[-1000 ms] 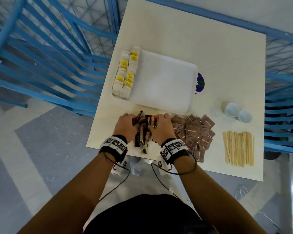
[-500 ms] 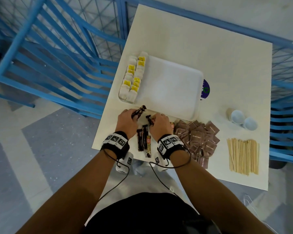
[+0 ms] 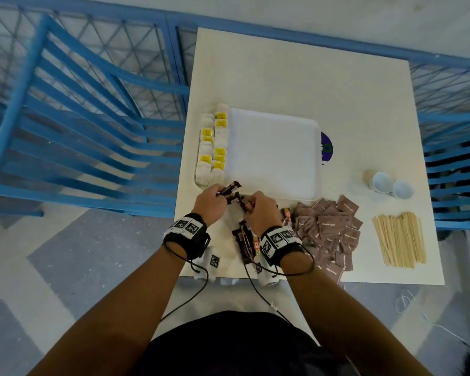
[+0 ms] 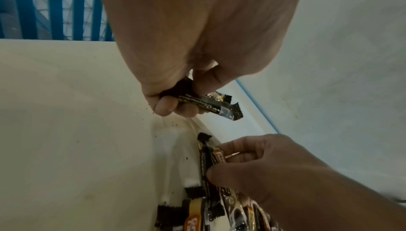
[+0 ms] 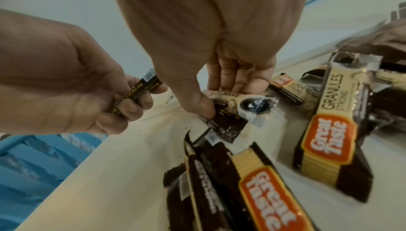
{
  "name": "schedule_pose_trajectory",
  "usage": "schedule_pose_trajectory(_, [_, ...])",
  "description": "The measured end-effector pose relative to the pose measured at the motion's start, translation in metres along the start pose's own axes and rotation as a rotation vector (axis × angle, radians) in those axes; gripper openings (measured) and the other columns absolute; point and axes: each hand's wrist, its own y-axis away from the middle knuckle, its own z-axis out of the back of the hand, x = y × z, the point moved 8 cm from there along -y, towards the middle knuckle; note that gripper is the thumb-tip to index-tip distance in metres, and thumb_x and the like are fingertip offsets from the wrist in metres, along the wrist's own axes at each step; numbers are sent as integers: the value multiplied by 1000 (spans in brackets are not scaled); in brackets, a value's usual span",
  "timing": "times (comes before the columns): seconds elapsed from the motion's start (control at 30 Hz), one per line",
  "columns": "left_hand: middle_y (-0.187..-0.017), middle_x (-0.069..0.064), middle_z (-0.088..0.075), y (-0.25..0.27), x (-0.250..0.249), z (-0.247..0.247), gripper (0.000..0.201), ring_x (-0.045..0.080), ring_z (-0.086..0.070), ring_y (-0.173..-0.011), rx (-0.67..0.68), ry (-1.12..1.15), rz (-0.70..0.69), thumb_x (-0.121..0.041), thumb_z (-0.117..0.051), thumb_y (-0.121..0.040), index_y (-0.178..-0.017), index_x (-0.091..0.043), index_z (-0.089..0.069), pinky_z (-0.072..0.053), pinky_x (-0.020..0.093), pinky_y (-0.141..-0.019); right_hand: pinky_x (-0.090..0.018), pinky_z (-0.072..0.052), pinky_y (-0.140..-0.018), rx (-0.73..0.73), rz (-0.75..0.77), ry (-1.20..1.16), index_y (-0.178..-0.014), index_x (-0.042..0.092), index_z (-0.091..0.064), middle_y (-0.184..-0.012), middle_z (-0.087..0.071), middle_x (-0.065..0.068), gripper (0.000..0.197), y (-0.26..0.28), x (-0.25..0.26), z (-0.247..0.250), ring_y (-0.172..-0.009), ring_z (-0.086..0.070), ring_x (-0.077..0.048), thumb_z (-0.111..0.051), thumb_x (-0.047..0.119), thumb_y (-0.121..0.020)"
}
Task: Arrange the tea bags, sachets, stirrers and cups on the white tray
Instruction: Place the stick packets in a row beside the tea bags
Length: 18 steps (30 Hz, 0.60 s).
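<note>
- We are seeing brown sugar sachets (image 3: 329,232) lying heaped along the near edge of the table (image 3: 296,85), with wooden stirrers (image 3: 398,240) lying side by side towards the near right corner and two cups (image 3: 391,183) lying on their sides just beyond them.
- The white tray (image 3: 274,156) is sitting mid-table, tea bags (image 3: 212,147) filling its left edge in two rows; a purple disc (image 3: 326,147) is peeking out from under its right edge.
- Loose coffee sachets (image 5: 329,121) are lying at the near edge, partly covered by the right wrist in the head view; dark specks are dotting the table beside them.
- The cups' far sides are being cut off by glare, and we cannot read the tea bag labels.
- Our left hand (image 3: 209,203) is curling round a few dark coffee sticks (image 4: 208,102), just over the tray's near left corner.
- Our right hand (image 3: 261,210) is pinching a coffee sachet (image 5: 230,111) between thumb and fingers, close beside the left hand.
</note>
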Motion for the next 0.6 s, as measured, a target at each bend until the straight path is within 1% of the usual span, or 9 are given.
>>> schedule_pose_trajectory(0.13, [-122,23,-61,-11,2,6,25,40,-59,-113,28,86,116,-4,-46,-98,-119,1,-60,-46,41,-90,-29,-46,-70,-46,-7,-27,-110,6,-64,-105,-68,-15,24,2,3,1,-94,-64,-33,-64,10,-87])
schedule_pose_trajectory(0.17, [-119,20,-61,-13,1,9,26,39,-59,-113,32,86,102,-12,-48,-101,-119,1,-60,-45,38,-85,-28,-46,-71,-33,-26,-35,-112,7,-64,-106,-68,-13,26,2,2,-1,-95,-64,-32,-65,10,-86])
schedule_pose_trajectory(0.23, [-100,6,-63,-13,-6,8,39,33,-62,-100,66,17,17,-44,-51,-97,-110,-11,-64,-42,32,-72,-28,-46,-72,-7,-61,-65,-111,9,-65,-104,-68,-11,27,1,-1,-2,-94,-64,-29,-67,13,-84])
schedule_pose_trajectory(0.3, [-86,-2,-63,-15,-6,10,44,22,-61,-84,32,72,10,-57,-66,-86,-99,-15,-66,-44,32,-71,-26,-42,-71,-4,-50,-66,-102,11,-66,-97,-69,-7,20,-1,1,3,-91,-64,-27,-68,17,-83])
schedule_pose_trajectory(0.33, [-83,-4,-63,-15,-8,10,44,17,-61,-79,34,94,-8,-57,-73,-82,-97,-16,-67,-46,31,-72,-26,-42,-70,-19,-32,-70,-96,11,-67,-92,-70,-6,16,-2,4,10,-87,-65,-27,-69,19,-83])
schedule_pose_trajectory(0.4, [-71,-10,-57,-16,-13,9,42,10,-54,-66,34,140,-56,-57,-80,-78,-90,-19,-68,-43,28,-67,-34,-52,-65,-65,2,-153,-86,10,-67,-77,-72,-4,12,-1,11,29,-70,-68,-27,-71,20,-82])
schedule_pose_trajectory(0.47, [-57,-11,-41,-19,-21,11,44,13,-40,-54,22,244,-63,-56,-80,-80,-79,-16,-60,-35,30,-61,-41,-60,-58,-84,12,-316,-88,11,-69,-68,-73,-4,9,-1,18,50,-55,-69,-27,-72,18,-83])
schedule_pose_trajectory(0.53, [-53,-9,-32,-20,-25,8,44,17,-32,-54,38,338,-38,-52,-77,-85,-77,-14,-55,-30,35,-58,-39,-61,-53,-82,20,-448,-93,12,-71,-71,-74,-4,10,0,25,67,-54,-70,-26,-73,15,-83])
schedule_pose_trajectory(0.6, [-60,-3,-35,-20,-39,4,36,20,-31,-57,60,456,-55,-43,-74,-91,-87,-9,-64,-29,33,-54,-30,-60,-54,-76,56,-524,-96,12,-74,-77,-76,-2,12,-3,33,80,-62,-72,-24,-74,13,-83])
